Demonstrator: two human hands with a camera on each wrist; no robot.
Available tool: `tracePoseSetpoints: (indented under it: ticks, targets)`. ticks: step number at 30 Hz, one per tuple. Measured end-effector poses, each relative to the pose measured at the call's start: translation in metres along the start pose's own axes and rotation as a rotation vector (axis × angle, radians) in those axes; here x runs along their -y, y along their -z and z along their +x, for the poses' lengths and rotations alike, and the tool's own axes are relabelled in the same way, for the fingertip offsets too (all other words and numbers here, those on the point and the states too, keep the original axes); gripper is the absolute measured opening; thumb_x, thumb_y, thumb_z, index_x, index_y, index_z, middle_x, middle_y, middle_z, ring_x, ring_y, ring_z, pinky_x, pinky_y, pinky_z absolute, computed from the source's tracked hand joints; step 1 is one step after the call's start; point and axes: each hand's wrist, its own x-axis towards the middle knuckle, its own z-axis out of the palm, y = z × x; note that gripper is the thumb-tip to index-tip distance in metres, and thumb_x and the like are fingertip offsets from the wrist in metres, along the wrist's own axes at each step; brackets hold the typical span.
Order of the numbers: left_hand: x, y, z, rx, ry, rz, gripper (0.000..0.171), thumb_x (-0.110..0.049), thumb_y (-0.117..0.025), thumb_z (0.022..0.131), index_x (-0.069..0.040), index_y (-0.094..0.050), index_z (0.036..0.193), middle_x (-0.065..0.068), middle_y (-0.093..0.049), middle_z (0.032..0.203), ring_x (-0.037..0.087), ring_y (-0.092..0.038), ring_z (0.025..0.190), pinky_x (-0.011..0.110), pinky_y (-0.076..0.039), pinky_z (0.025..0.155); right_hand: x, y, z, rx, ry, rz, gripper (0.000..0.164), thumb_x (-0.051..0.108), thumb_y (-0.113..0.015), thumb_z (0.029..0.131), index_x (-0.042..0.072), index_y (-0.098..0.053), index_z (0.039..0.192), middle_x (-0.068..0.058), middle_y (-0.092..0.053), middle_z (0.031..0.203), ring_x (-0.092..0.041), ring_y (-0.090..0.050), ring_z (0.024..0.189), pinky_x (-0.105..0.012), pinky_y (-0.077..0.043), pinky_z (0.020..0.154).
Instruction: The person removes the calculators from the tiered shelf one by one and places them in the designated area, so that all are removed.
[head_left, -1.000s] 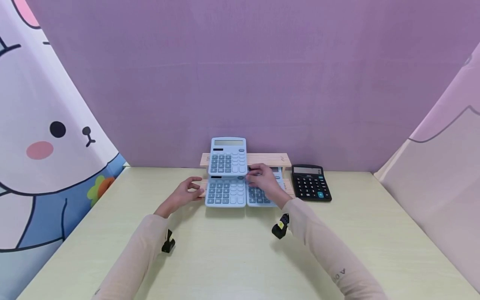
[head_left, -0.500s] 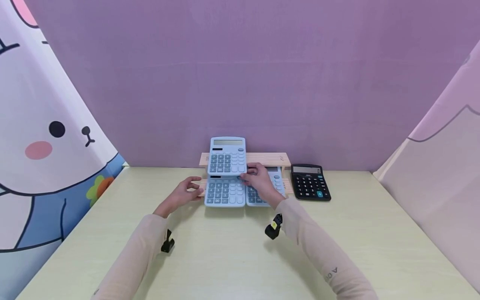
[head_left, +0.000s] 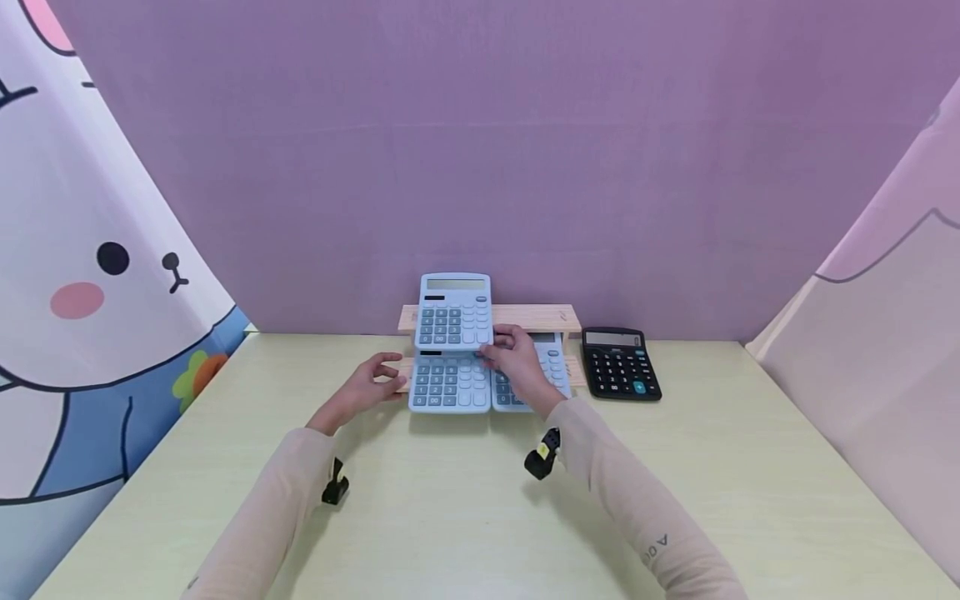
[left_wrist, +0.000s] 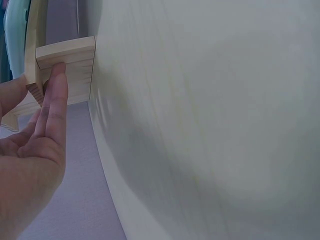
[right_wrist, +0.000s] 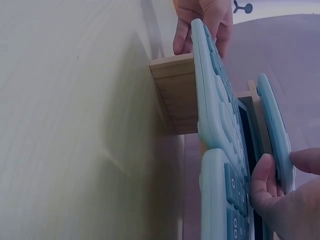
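Observation:
A light blue calculator [head_left: 456,325] leans on the upper shelf of a two-tier wooden rack [head_left: 536,317], at its left end. My right hand [head_left: 519,363] pinches this calculator's lower right corner, thumb on one face and fingers on the other, as the right wrist view shows. Below it, a second light blue calculator [head_left: 450,396] rests on the lower tier. Beside that stands a third blue calculator [head_left: 553,360], partly covered by my right hand. My left hand [head_left: 366,388] holds the left end of the lower shelf; in the left wrist view the thumb and fingers lie on either side of the wood [left_wrist: 67,60].
A black calculator [head_left: 621,363] lies on the pale table [head_left: 450,517] just right of the rack. Behind the rack rises a purple backdrop [head_left: 480,167]. A cartoon-printed cloth [head_left: 90,350] hangs at the left side.
My right hand has moved slightly left, its fingers coming onto the upper calculator's lower right corner. My left hand stays at the rack's left end. The view has shifted very slightly.

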Motion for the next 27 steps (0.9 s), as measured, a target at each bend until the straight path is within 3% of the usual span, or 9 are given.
tracePoseSetpoints:
  ticks: [7,27]
  targets:
    - [0.0006,-0.0006,0.0006,-0.005,0.003,0.001,0.055,-0.008,-0.054,0.091,-0.001,-0.028,0.139,0.026,-0.046,0.121,0.024,-0.063,0.094,0.034,-0.056,0.086,-0.0016,-0.0025,0.0026,-0.018,-0.006,0.058,0.043,-0.004,-0.059,0.084,0.006,-0.043,0.123,-0.011,-0.056,0.107,-0.015,-0.061,0.084,-0.025,-0.057,0.079]
    - [0.0023,0.0,0.0016,-0.008,-0.004,0.009,0.054,-0.008,-0.053,0.091,-0.001,-0.028,0.139,0.027,-0.046,0.121,0.023,-0.063,0.093,0.033,-0.056,0.085,-0.0003,-0.0058,0.0023,-0.054,-0.048,0.141,0.045,-0.006,-0.057,0.084,0.009,-0.044,0.124,-0.009,-0.053,0.104,-0.016,-0.059,0.085,-0.025,-0.056,0.083]
